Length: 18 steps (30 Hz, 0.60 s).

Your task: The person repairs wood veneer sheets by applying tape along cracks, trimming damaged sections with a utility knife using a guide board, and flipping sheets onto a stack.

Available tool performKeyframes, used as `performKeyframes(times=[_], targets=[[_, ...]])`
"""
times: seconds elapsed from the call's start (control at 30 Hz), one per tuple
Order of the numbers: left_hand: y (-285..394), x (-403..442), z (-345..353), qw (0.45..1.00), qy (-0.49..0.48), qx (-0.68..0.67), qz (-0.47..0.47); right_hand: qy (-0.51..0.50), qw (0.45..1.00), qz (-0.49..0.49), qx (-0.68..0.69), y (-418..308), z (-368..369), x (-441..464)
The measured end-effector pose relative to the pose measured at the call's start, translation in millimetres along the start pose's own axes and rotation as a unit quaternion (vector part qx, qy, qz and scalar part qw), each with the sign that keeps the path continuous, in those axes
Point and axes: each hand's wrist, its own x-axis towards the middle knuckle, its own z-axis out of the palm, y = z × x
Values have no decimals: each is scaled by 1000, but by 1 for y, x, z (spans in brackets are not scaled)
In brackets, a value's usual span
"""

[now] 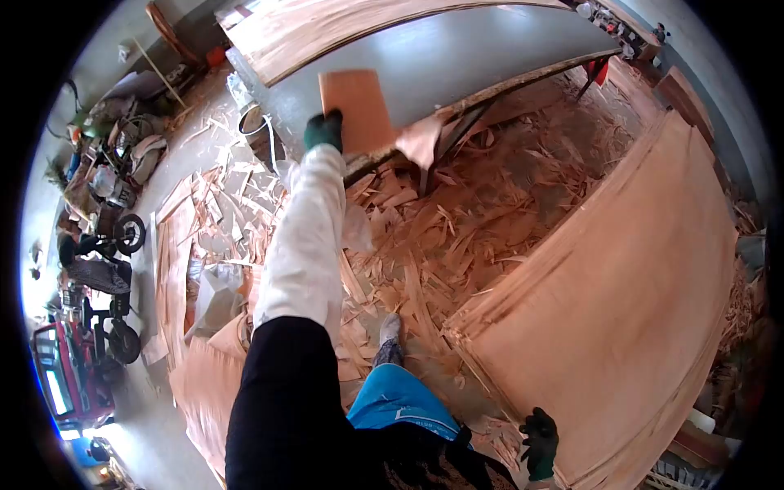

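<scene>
My left hand, in a dark green glove, is stretched out over the near left end of the long grey table. Its fingers are closed on the edge of a small rectangular piece of wood veneer, reddish-brown and tilted up. My right hand, gloved the same way, hangs low at the near left edge of a big stack of veneer sheets. Its fingers look slightly bent and apart, with nothing visible in them; whether it touches the stack I cannot tell.
Large veneer sheets lie along the table's far side. Torn veneer scraps cover the floor around my feet and under the table. A bucket stands at the table's left end. Further left are a motorbike and a red vehicle.
</scene>
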Motion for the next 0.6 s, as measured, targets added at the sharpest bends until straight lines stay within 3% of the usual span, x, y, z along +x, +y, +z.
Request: performKeyframes(times=[0.03,0.07,0.1,0.17,0.3,0.37,0.47,0.53,0.6], targets=[[-13,52,4,996,-83,-14,7,-22,999,-4,-34,-20,24,1],[-20,84,18,951,-141,-227,-154,-24,999,4,-45,-32,41,6],[-16,94,10,936,-115,-268,-197,-29,998,13,-56,-42,61,13],[-25,78,-33,951,-88,-264,-138,-48,996,30,-63,-55,75,15],[-159,37,-61,992,-127,8,26,-115,993,6,-32,-54,107,41],[-170,4,-61,982,-140,106,-66,-141,989,-4,-49,-56,119,48],[-187,-14,-54,985,-87,120,85,-159,985,3,-68,-68,138,51],[-192,-14,-48,987,-63,141,49,-173,984,1,-29,-70,139,50],[-197,-9,-44,991,-48,126,3,-164,983,-26,-74,-58,135,53]])
